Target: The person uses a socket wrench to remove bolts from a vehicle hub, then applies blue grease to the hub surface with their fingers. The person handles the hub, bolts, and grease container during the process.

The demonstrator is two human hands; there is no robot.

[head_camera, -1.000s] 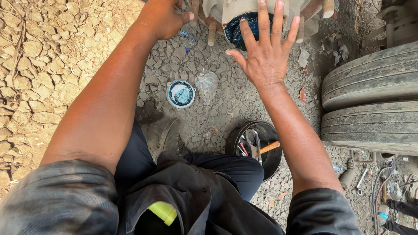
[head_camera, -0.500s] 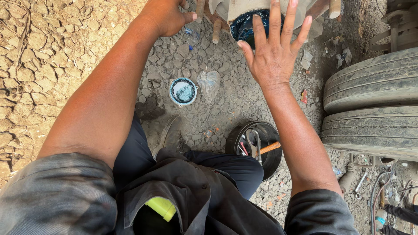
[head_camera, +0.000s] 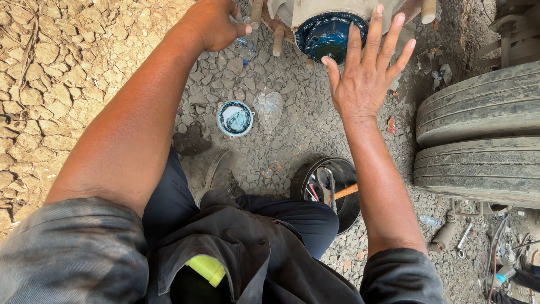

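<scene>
my r hand (head_camera: 364,79): fingers spread, open before greased wheel hub (head_camera: 329,34). l hand (head_camera: 211,22): curled at hub edge, grip unclear. grease tub (head_camera: 235,119) on gravel.

The wheel hub (head_camera: 329,34) shines with glossy blue grease; the tyres (head_camera: 478,135) look matt rubber, the ground (head_camera: 73,73) rough, perhaps dry clay.

grease tub (head_camera: 235,119), plastic bag (head_camera: 269,108), stacked tyres (head_camera: 484,135)
</scene>
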